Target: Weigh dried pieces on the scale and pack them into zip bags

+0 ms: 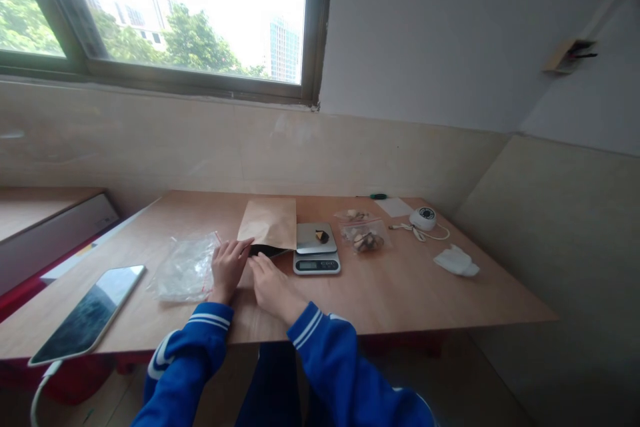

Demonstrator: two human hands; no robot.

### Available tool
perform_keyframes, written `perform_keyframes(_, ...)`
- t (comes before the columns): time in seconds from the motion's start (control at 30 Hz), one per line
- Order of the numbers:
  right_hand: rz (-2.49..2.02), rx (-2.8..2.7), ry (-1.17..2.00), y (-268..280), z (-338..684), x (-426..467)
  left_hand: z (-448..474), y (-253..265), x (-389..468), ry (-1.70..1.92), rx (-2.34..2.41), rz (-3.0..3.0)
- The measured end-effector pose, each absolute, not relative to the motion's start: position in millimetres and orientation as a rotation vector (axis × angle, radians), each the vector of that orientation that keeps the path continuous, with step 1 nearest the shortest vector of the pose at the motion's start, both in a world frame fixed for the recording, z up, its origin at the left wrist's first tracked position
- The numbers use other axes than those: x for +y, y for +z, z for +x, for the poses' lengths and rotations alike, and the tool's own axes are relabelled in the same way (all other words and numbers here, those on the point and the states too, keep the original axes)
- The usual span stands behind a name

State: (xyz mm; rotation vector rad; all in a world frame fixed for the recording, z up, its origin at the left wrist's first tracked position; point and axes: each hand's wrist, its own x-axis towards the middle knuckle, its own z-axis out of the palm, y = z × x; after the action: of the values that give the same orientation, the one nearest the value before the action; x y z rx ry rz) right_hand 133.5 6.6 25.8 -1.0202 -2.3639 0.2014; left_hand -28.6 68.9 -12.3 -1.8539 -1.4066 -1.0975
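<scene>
A brown kraft paper bag (270,221) lies flat on the table with its mouth toward me, showing a dark gap inside. My left hand (230,268) pinches the left corner of the mouth. My right hand (273,283) is closed at the lower lip of the opening, its fingertips on the bag's edge. Just right of the bag stands a kitchen scale (317,265), partly overlapped by the bag's corner. On its plate rests a small dark and yellow piece (321,236), too small to name. A clear plastic bag (185,270) lies beside my left hand.
Zip bags with pale dried pieces (367,240) lie right of the scale. Farther right are a white dome camera (423,217) with its cable, crumpled tissue (456,260), paper (393,207) and a green-handled screwdriver (379,197). A plugged-in phone (90,313) lies front left.
</scene>
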Motion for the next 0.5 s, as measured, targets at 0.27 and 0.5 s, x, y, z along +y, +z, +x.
perform_keyframes(0.27, -1.359, -2.404, 0.112, 14, 119, 19, -24, -12, 63, -1.291, -1.349, -1.72)
perform_keyframes(0.5, -1.544, -2.327, 0.058, 27, 85, 56, -23, -16, 60, -1.313, -1.31, -1.738)
